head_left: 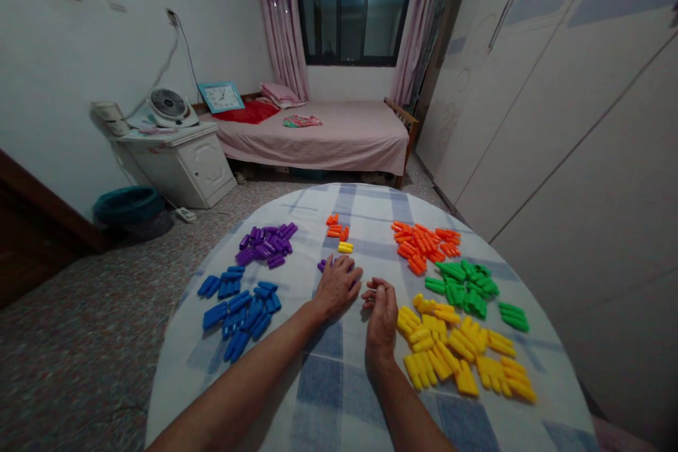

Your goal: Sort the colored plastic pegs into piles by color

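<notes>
Tablecloth: pale with blue checks [323,388], covering a round-edged table.
Yellow heap: yellow pieces [445,346] lying loose at near right, several ribbed or finger-shaped.
Right hand: [381,314] just left of the yellow heap, turned on its side, fingers curled; cannot tell whether anything is gripped.
Blue heap: blue pieces [246,314] at left, well apart from both hands.
Left hand: [337,287] palm down mid-table, fingers bent over small purple pieces [321,265]; grip hidden, cannot tell.
Green heap: green pieces [466,286] beyond the yellow, a flat one apart at right.
Centre line: small yellow pieces [345,247] just beyond the left fingertips, then a few orange pieces [337,231].
Far heaps: larger purple heap [265,245] left, larger orange heap [424,244] right.
Floor left: dark teal bin [130,206] beside a white cabinet [177,162] bearing a fan [168,104].
Back: pink-covered bed [349,131], clock [222,97] leaning on it, dark window [354,7] behind.
</notes>
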{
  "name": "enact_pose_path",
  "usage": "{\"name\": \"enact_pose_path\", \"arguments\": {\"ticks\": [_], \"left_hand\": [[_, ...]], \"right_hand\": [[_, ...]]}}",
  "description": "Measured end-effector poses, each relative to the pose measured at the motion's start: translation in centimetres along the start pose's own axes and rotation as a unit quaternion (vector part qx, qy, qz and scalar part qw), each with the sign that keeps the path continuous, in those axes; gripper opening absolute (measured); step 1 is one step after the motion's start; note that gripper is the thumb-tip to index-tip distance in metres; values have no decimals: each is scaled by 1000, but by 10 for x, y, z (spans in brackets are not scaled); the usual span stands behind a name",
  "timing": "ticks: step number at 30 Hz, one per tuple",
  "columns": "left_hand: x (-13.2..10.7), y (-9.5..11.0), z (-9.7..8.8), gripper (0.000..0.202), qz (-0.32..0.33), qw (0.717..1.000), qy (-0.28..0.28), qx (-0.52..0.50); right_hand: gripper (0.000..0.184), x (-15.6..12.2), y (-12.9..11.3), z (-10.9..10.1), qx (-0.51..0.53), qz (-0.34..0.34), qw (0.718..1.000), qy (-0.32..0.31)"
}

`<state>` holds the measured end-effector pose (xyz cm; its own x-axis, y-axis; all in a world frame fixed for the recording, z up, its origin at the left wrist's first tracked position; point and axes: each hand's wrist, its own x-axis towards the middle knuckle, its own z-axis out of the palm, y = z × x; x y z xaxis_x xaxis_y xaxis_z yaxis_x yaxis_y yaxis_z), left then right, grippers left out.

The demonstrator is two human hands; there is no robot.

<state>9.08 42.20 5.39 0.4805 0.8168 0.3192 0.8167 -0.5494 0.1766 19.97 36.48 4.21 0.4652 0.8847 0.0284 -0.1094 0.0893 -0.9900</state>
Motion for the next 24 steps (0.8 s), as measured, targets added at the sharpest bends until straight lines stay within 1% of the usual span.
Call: {"name": "enact_pose_path", "arguments": {"ticks": [2,4,6,9,11,13,14,15,16,18,20,21,22,23,24], "left_hand": [[-7,-10,-5,20,-23,1000,2,6],[-11,-25,-8,22,-61,998,13,25],[-12,-44,-11,24,-100,993,23,56],[-7,-68,-17,25,-158,981,17,108],[0,-74,-20,26,-179,975,26,127],[10,-71,-21,29,-165,979,40,112],[16,-66,-21,31,-149,984,41,93],[21,-60,-20,34,-133,988,33,70],[27,-53,-18,36,-120,992,16,47],[38,-40,-16,39,-103,994,-33,11],[46,-30,-14,40,-95,993,-69,-6],[49,-27,-13,39,-90,993,-79,-11],[52,-24,-13,36,-86,992,-86,-14],[54,-22,-13,32,-85,992,-92,-18],[55,-21,-14,28,-84,991,-101,-23]], "right_hand": [[37,-1,1,0,-2,-2,1000,-5],[35,-1,2,0,-6,3,1000,-15],[35,-2,3,1,-12,15,1000,-24],[34,-4,4,2,-28,26,999,-31],[30,-6,5,3,-52,20,998,-36],[24,-8,4,5,-110,-16,992,-67],[23,-10,4,6,-156,-46,982,-98],[23,-12,3,7,-210,-82,965,-135],[23,-15,2,8,-269,-120,940,-174],[25,-21,-1,11,-380,-188,876,-229],[26,-29,-3,13,-463,-240,818,-245],[27,-32,-3,14,-490,-256,797,-243],[27,-35,-3,15,-508,-264,785,-238],[26,-37,-2,16,-514,-263,783,-229],[25,-38,-2,16,-511,-251,793,-216]]}}
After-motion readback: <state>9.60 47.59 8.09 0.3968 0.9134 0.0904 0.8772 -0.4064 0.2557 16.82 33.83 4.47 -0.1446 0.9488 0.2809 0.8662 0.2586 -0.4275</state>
